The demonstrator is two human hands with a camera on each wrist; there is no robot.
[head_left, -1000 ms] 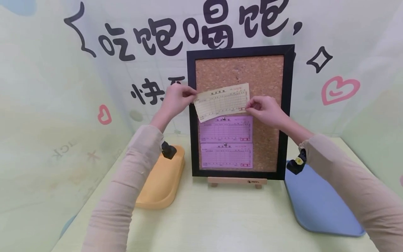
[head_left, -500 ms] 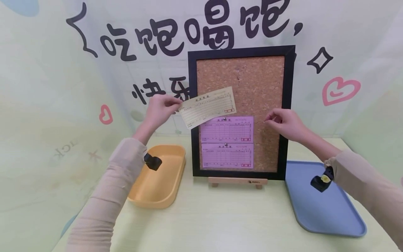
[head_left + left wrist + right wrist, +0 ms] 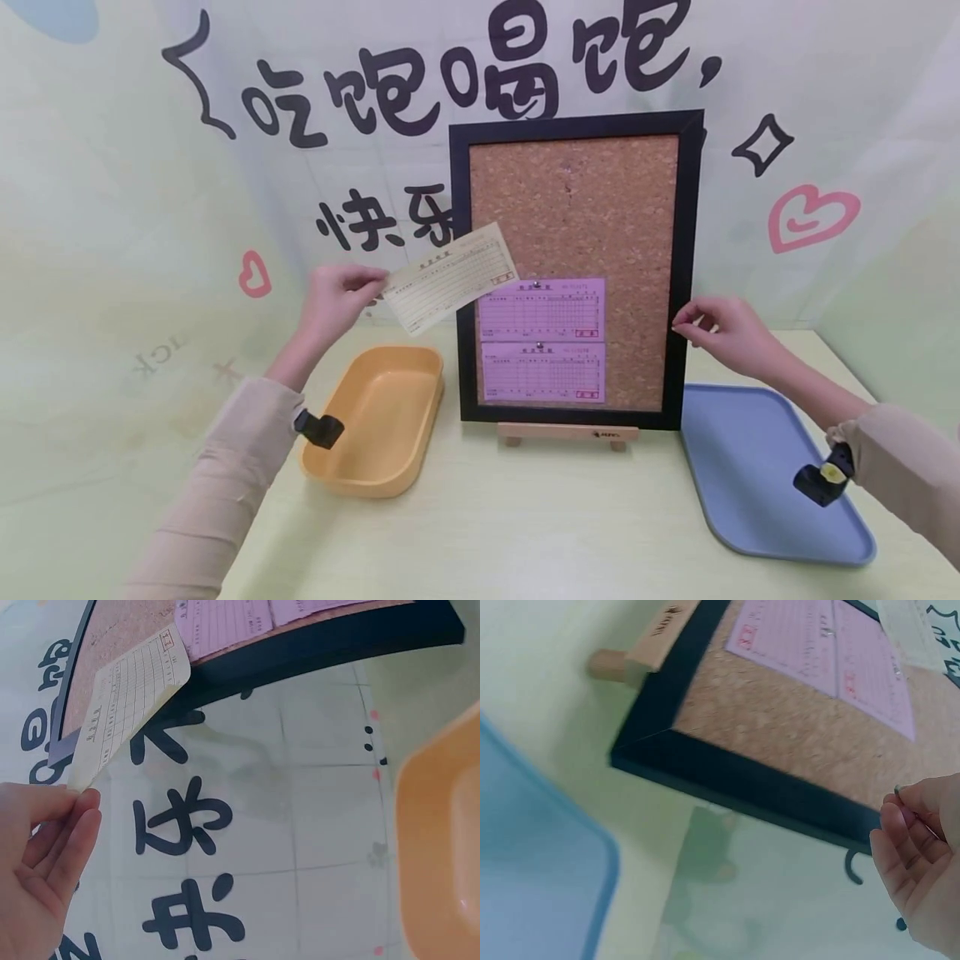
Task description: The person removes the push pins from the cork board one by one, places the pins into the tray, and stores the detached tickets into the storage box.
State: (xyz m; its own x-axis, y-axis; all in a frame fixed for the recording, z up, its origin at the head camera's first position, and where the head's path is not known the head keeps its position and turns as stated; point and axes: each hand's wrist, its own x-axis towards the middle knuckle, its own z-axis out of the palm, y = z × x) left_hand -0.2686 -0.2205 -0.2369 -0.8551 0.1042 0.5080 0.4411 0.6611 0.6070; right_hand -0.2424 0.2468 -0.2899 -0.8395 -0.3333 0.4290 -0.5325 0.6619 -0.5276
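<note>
A cream printed receipt slip (image 3: 450, 279) hangs tilted from my left hand (image 3: 337, 304), whose thumb and fingers pinch its left end. The slip's right end overlaps the left frame edge of the corkboard (image 3: 577, 200) in the head view. Two purple receipt slips, an upper one (image 3: 517, 312) and a lower one (image 3: 525, 375), are fixed to the cork, each with a small metal pin at its top. My right hand (image 3: 727, 333) is by the board's right edge. In the right wrist view, its fingertips pinch a tiny pin (image 3: 898, 790), mostly hidden by the fingers.
The board leans on a small wooden easel (image 3: 566, 431) on the pale table (image 3: 547, 517). To the left stands a yellow tray (image 3: 382, 425) with raised sides; a flat blue tray (image 3: 765, 467) lies to the right. A printed wall sheet (image 3: 360, 167) rises behind.
My left hand has drawn the cream slip leftward and down, off the cork. My right hand has let go of the slip's right end and moved right and down.
</note>
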